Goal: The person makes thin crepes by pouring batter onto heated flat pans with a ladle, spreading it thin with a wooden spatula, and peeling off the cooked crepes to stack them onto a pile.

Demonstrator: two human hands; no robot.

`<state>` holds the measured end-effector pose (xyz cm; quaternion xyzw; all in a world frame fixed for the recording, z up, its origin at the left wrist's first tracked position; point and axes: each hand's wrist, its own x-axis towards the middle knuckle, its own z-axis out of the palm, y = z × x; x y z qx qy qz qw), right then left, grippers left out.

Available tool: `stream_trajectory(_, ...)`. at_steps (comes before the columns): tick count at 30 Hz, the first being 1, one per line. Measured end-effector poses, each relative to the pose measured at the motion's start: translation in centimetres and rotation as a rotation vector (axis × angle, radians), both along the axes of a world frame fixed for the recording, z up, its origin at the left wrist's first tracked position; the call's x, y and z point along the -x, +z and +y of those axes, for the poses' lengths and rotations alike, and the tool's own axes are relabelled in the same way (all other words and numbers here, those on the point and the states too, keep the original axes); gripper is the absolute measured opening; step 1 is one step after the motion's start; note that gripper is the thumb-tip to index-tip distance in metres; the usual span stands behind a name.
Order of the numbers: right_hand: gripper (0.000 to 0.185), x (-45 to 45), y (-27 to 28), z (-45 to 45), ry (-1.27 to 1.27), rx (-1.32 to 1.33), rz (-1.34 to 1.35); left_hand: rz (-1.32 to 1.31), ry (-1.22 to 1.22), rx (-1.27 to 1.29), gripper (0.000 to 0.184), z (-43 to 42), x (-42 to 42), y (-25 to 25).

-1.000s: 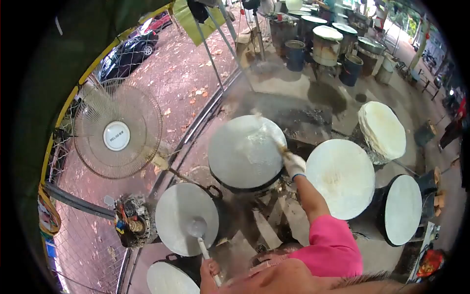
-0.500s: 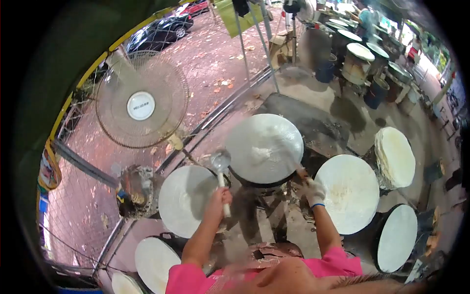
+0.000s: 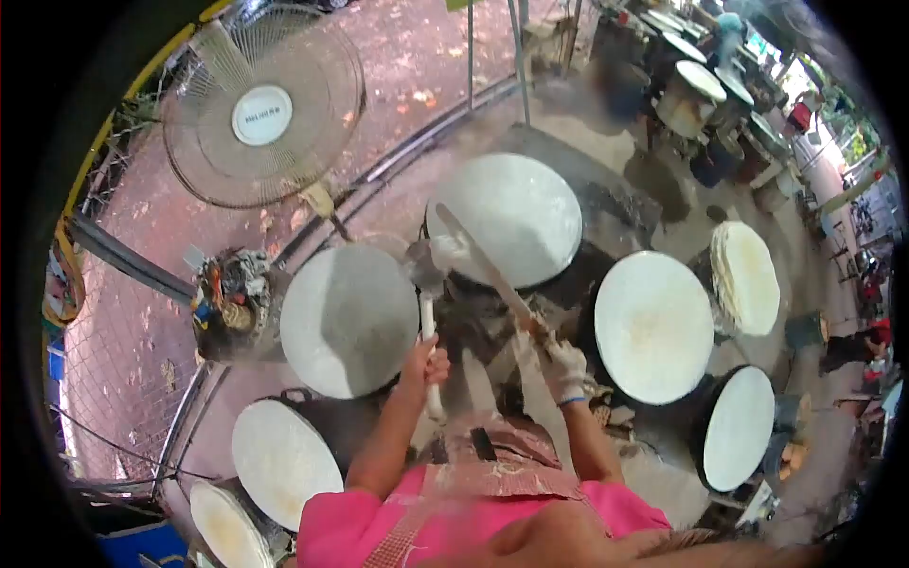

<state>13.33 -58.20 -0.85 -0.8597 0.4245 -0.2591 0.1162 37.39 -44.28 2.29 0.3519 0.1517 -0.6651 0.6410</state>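
Note:
My left hand [image 3: 426, 364] is closed round the pale handle of a ladle [image 3: 425, 273], whose bowl is at the left rim of the middle round pan [image 3: 535, 213]. My right hand [image 3: 566, 371], in a whitish work glove, grips a long flat spatula [image 3: 485, 265]. Its blade slants up and left across the pan's left part. A clump of white batter [image 3: 449, 252] lies between blade and ladle, at the pan's edge. Whitish film coats the pan. To the left is another round pan [image 3: 350, 322], partly in shadow; to the right, one with a white sheet [image 3: 653, 327].
A stand fan [image 3: 262, 115] is at the upper left, beside wire mesh. A stack of white round sheets [image 3: 744, 279] stands at the right. More white rounds [image 3: 284, 464] are at the lower left. Several barrel stoves [image 3: 689, 106] line the back right.
The spatula has swung from the pan's right rim to its left part. White batter from the middle is now at the left edge by the ladle. My view has tilted lower.

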Motion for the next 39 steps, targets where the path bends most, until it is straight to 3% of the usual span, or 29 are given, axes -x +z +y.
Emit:
stream_trajectory(1,0.017,0.0,0.2,0.3,0.003,0.013,0.006,0.253,-0.022,0.040,0.021,0.5,-1.3,-2.1)
stream_trajectory(3,0.019,-0.5,-1.3,0.3,-0.030,0.086,-0.111,0.504,-0.045,0.137,0.025,0.3,-2.3,-2.7)
stream_trajectory(5,0.022,-0.8,-1.8,0.4,-0.066,0.169,-0.198,0.523,-0.059,0.209,0.028,0.8,-1.9,-0.7)
stream_trajectory(8,0.024,-1.3,-0.9,0.5,-0.139,0.004,0.084,0.578,-0.167,0.416,0.028,3.3,-1.1,-1.7)
stream_trajectory(11,0.029,0.9,-4.4,-1.8,-0.259,-0.291,0.357,0.704,-0.364,0.574,0.028,6.2,0.0,-4.2)
stream_trajectory(13,0.033,2.0,-0.6,-1.3,-0.385,-0.329,0.226,0.824,-0.541,0.682,0.033,7.4,0.9,-5.5)
stream_trajectory(15,0.039,4.1,-1.5,-2.2,-0.505,-0.490,0.130,0.692,-0.256,0.176,0.041,9.6,3.2,-3.5)
stream_trajectory(17,0.043,6.9,-2.7,-0.5,-0.433,-0.351,-0.181,0.751,-0.268,0.077,0.042,11.1,5.6,-3.9)
stream_trajectory(19,0.048,11.3,-1.6,1.1,-0.418,-0.715,-0.169,0.755,-0.261,-0.008,0.044,13.2,8.5,-4.8)
stream_trajectory(21,0.047,17.0,-0.3,3.8,-0.476,-0.698,-0.221,0.712,-0.259,-0.060,0.043,14.7,11.5,-7.2)
stream_trajectory(22,0.047,20.5,-0.1,5.3,-0.499,-0.685,-0.244,0.731,-0.404,0.000,0.041,15.2,12.8,-8.3)
stream_trajectory(25,0.047,35.2,-5.8,9.4,-0.722,-0.311,-0.325,0.900,-0.336,-0.086,0.040,14.7,18.5,-7.1)
stream_trajectory(26,0.039,41.6,-7.4,10.9,-0.942,-0.441,-0.443,0.921,-0.211,-0.170,0.038,14.1,20.3,-5.8)
stream_trajectory(27,0.041,46.3,-3.7,12.7,-1.113,-0.476,-0.534,0.922,-0.229,-0.171,0.038,13.3,21.7,-4.9)
stream_trajectory(28,0.030,50.4,-0.8,14.9,-1.229,-0.407,-0.909,0.929,-0.243,-0.172,0.038,12.6,23.1,-4.0)
stream_trajectory(29,0.024,55.1,-0.6,17.0,-1.253,-0.170,-1.098,0.943,-0.249,-0.173,0.037,12.0,24.4,-3.4)
stream_trajectory(31,0.020,58.5,5.2,19.5,-1.532,0.051,-1.162,0.907,-0.269,-0.150,0.028,10.6,25.6,-2.9)
stream_trajectory(34,0.024,59.3,5.8,22.0,-1.449,-0.179,-0.792,0.890,-0.306,-0.134,0.035,9.1,26.3,-2.8)
stream_trajectory(36,0.026,60.2,-3.9,23.2,-1.317,-0.240,-0.362,0.869,-0.363,-0.119,0.034,7.6,26.1,-2.3)
stream_trajectory(38,0.029,54.3,-5.1,21.6,-1.075,-0.055,-0.051,0.859,-0.435,-0.041,0.034,6.7,26.0,-3.5)
stream_trajectory(39,0.032,51.0,-3.8,20.3,-1.097,-0.224,-0.097,0.833,-0.432,-0.039,0.034,6.2,26.3,-2.9)
